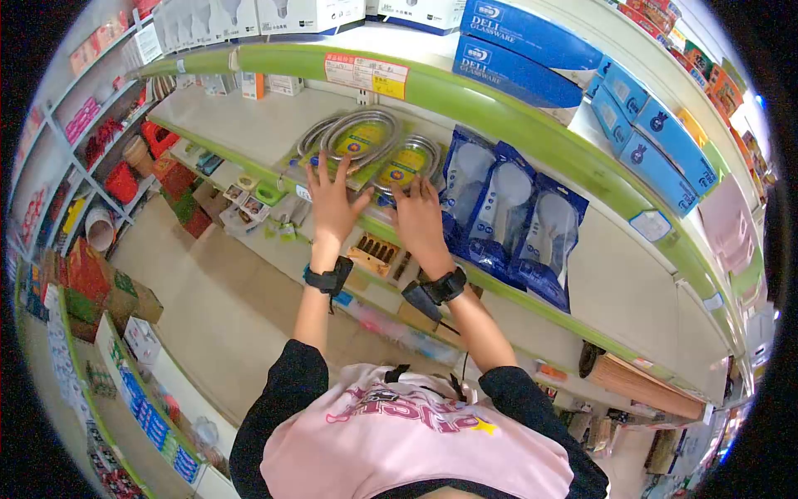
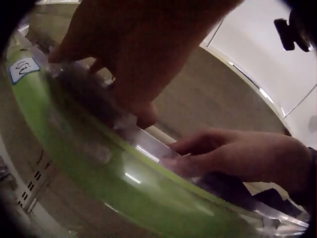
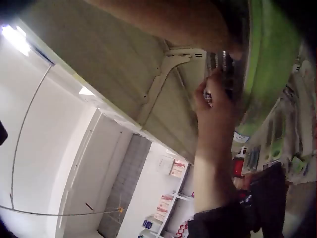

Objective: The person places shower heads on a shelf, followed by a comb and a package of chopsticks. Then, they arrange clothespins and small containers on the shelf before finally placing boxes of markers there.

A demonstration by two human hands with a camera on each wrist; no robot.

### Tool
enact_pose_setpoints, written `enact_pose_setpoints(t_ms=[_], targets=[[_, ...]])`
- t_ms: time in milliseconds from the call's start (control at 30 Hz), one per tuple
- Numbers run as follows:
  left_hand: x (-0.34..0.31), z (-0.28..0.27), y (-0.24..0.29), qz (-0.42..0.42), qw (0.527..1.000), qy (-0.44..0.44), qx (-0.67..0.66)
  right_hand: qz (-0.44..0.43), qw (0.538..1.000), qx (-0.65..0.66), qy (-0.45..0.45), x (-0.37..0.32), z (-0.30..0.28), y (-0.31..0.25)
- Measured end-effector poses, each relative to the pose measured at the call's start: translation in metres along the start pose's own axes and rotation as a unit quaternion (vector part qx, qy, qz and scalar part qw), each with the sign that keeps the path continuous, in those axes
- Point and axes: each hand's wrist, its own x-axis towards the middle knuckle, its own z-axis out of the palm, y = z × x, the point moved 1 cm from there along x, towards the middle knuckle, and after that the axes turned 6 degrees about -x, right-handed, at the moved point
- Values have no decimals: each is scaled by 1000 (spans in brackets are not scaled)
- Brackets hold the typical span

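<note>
In the head view, two clear packs of coiled silver hose with yellow labels lie side by side on a shelf [image 1: 636,270]. My left hand [image 1: 337,200] has its fingers spread over the front of the left hose pack [image 1: 363,140], thumb stretched toward the other pack. At the front of the right hose pack [image 1: 406,165] my right hand [image 1: 422,223] rests its fingertips. The left wrist view shows my right hand [image 2: 233,153] low at the shelf's edge. In the right wrist view, the bent fingers of my left hand [image 3: 215,106] touch the coil.
Blue bags with white shower heads [image 1: 509,195] lie just right of my right hand. Overhead, a green-edged shelf [image 1: 465,75] carries blue glassware boxes [image 1: 524,62] and white bulb boxes [image 1: 307,15]. Packed shelves [image 1: 91,133] stand across the aisle at left.
</note>
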Motion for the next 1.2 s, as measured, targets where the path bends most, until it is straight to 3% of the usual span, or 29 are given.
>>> enact_pose_setpoints(t_ms=[133, 200, 300, 367, 400, 467, 500, 567, 600, 667, 733, 800, 867, 933, 967, 1000, 1033, 1100, 1133, 1167, 1200], targets=[[-1, -5, 7, 13, 1000, 5, 3, 6, 1000, -4, 3, -7, -15, -1], [1, -9, 12, -35, 998, -45, 32, -4, 989, 141, 40, -11, -31, -3], [-3, -11, 10, -33, 999, -33, -26, -15, 974, 202, 105, -53, -81, -7], [-16, -26, 14, -4, 1000, -13, -26, 35, 929, 368, 0, -106, -93, 4], [-24, -34, 20, 12, 1000, 4, -7, 33, 918, 394, -19, -132, -98, 11], [-50, -39, 19, 6, 1000, 21, -10, 87, 872, 452, -164, -178, -108, 27], [-62, -36, 23, 7, 1000, 16, -20, 95, 875, 445, -164, -199, -107, 36], [-102, -35, 32, -89, 982, 67, -156, 218, 858, 407, -227, -263, -92, 47], [-127, -28, 31, -86, 981, 46, -167, 240, 855, 402, -224, -297, -90, 53], [-174, 5, 12, -200, 964, 49, -170, 173, 921, 128, -326, -351, -91, 66], [-207, 28, 0, -258, 941, -50, -212, 246, 906, 157, -306, -381, -102, 63], [-221, 40, 35, -225, 928, -122, -272, 323, 886, 184, -277, -414, -113, 58], [-242, 65, 57, -192, 903, -199, -328, 362, 888, 122, -257, -445, -117, 51], [-276, 121, 62, -150, 815, -340, -445, 417, 866, 157, -228, -475, -121, 38], [-296, 125, 79, -139, 802, -370, -449, 452, 845, 191, -213, -495, -134, 25], [-322, 133, 102, -298, 690, -395, -529, 478, 835, 182, -201, -525, -142, 19], [-350, 142, 125, -450, 550, -405, -576, 511, 811, 216, -184, -557, -145, 12], [-426, 161, 146, -535, 447, -411, -587, 564, 775, 245, -146, -621, -151, -8], [-496, 198, 89, -527, 443, -439, -577, 612, 742, 188, -198, -657, -157, -21], [-547, 244, 78, -509, 333, -561, -561, 655, 701, 135, -248, -694, -161, -35], [-570, 241, 75, -503, 395, -634, -435, 670, 687, 115, -255, -735, -162, -51]])
